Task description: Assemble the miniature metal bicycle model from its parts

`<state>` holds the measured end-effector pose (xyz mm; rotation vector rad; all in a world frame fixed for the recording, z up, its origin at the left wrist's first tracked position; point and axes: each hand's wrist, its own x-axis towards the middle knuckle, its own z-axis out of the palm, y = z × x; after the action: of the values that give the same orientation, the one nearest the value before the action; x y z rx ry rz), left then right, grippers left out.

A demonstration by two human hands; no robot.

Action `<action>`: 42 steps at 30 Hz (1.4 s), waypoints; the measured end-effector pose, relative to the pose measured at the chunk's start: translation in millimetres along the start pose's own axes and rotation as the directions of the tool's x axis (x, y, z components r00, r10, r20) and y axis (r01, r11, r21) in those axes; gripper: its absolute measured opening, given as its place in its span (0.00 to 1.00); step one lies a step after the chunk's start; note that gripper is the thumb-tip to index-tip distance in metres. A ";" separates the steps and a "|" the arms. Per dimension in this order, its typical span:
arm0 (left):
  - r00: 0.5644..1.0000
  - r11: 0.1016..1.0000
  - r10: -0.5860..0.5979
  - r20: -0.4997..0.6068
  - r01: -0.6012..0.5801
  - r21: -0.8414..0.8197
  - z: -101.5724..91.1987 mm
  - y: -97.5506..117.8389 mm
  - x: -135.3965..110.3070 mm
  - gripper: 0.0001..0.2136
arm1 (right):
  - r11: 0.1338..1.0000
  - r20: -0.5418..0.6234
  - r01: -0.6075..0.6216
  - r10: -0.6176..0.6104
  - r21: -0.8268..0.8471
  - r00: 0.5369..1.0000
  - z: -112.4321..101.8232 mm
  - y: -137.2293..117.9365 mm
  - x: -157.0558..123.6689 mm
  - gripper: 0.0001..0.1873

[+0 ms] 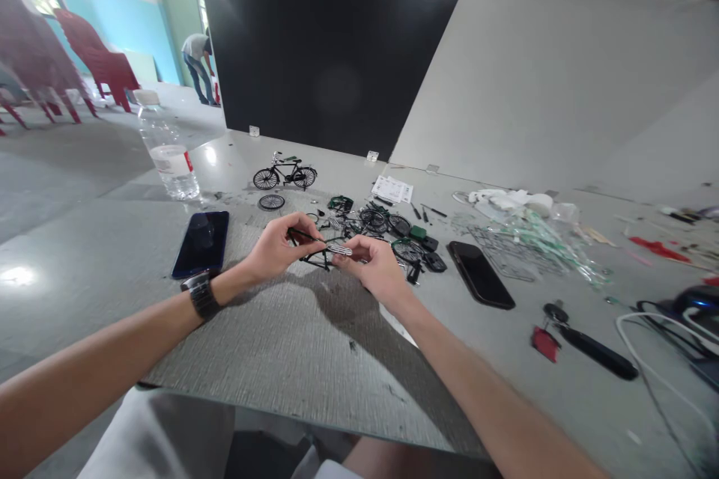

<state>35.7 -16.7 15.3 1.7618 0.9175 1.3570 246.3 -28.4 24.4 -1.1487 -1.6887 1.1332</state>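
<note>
My left hand [276, 245], with a dark watch on the wrist, pinches a thin black tool or rod [303, 236]. My right hand [371, 263] pinches a small silvery metal part [339, 248]. Both meet over a small black bicycle frame [317, 260] lying on the table. Just beyond them is a heap of loose model bicycle parts [382, 224], with wheels and green pieces among them. A finished black model bicycle [284, 173] stands upright farther back, with a single loose wheel [271, 202] in front of it.
A blue phone [201, 242] lies at left and a black phone [480, 274] at right. A water bottle [168, 150], instruction sheet [392, 188], plastic bags and sprues [528, 232], a black-handled tool [595, 350] and white cable [657, 374] share the table. A person bends over far behind.
</note>
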 end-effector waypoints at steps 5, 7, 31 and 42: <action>1.000 1.000 -0.018 -0.016 0.018 -0.014 1.3 -1.4 -0.7 0.11 | 0.993 0.036 -0.117 0.117 0.012 0.993 0.6 0.2 -1.4 0.19; 1.000 1.000 -0.021 -0.017 0.020 -0.010 1.6 -2.5 -0.6 0.11 | 0.992 0.013 -0.121 0.121 0.026 0.993 1.7 0.0 -2.4 0.19; 1.000 1.000 0.004 0.014 -0.004 -0.008 15.3 1.0 -9.6 0.11 | 0.951 -0.038 0.201 -0.215 -0.236 0.976 11.4 10.6 -4.1 0.14; 0.992 0.999 -0.044 -0.119 0.047 0.018 5.3 -11.5 -2.0 0.11 | 0.542 -0.145 0.072 -0.348 -0.838 0.926 -48.9 28.9 23.5 0.11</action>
<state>39.2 -13.5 3.5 1.6795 1.0331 1.4399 292.2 11.2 14.1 -1.4962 -2.0846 -0.0984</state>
